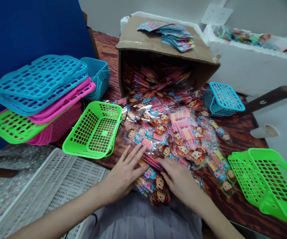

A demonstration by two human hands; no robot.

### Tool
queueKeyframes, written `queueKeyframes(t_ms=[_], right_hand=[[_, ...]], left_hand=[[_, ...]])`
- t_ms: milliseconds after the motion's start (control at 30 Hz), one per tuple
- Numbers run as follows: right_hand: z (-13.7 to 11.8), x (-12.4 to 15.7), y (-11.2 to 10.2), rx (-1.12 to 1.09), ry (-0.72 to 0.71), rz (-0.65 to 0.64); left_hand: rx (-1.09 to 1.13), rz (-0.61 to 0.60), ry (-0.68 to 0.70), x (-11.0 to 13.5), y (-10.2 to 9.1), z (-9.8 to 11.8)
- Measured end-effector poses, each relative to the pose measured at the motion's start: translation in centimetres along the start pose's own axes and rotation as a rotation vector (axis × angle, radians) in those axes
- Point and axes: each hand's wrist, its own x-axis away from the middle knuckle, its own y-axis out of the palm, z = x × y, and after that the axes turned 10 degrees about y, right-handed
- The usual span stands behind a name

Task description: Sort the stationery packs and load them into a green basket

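l fingers apart, atop pkts

Packets lie on the table before you, in front of and inside a carton with wrappers on top; one basket sits to your left, beside stacked lids, another basket to your right.

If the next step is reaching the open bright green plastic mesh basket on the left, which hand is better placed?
Probably the left hand: it is nearer the open bright green plastic mesh basket. The right hand, also touching clear plastic packets, would likely have to pass across the left.
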Motion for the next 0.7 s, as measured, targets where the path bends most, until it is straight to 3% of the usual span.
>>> queueKeyframes(t_ms=[400,700], right_hand=[[-0.4,-0.2,0.0,-0.011,-0.007,-0.047],[-1.6,-0.3,0.0,0.075,-0.012,-0.029]], left_hand=[[-0.056,-0.024,0.040,-0.1,0.1,-0.1],[-0.187,-0.040,0.180,-1.5,-0.4,-0.3]])
